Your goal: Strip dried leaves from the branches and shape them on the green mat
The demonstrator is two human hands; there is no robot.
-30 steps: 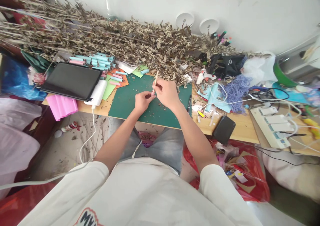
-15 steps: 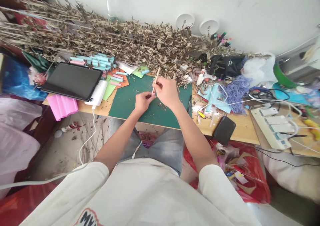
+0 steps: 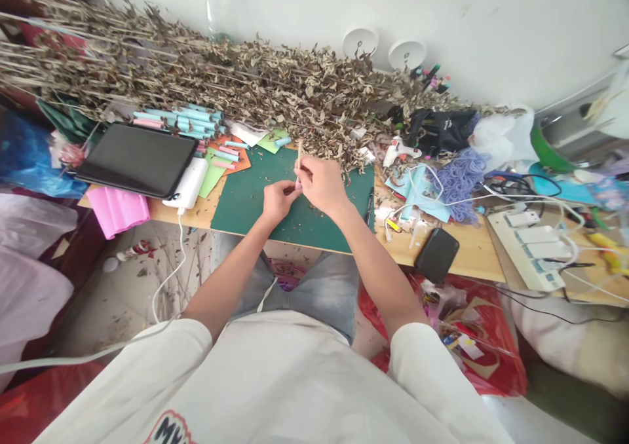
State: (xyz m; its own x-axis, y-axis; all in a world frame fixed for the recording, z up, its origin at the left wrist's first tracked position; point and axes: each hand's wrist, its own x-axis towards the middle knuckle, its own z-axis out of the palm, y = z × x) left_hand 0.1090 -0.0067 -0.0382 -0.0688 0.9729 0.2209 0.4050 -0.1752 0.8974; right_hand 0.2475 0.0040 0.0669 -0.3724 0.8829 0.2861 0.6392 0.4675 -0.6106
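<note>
Both my hands meet over the green cutting mat [image 3: 246, 198] on the wooden desk. My right hand [image 3: 319, 183] is closed round a thin wooden stick [image 3: 299, 152] that points up and away from me. My left hand [image 3: 276, 200] pinches a small pink piece [image 3: 297, 185] at the stick's lower end. Dry crumbs of leaf lie scattered on the mat around them.
A long heap of dried leafy branches [image 3: 206, 77] runs along the back. Left: dark tablet [image 3: 135, 158], white power bank [image 3: 187, 182], pink paper [image 3: 118, 208], blue and pink paper rolls [image 3: 181, 120]. Right: glue gun [image 3: 400, 149], purple cord [image 3: 459, 175], black phone [image 3: 436, 255], power strip [image 3: 533, 247].
The stick has tilted from leaning right to nearly upright, and both hands have shifted slightly left and down on the mat. The camera has drifted a little.
</note>
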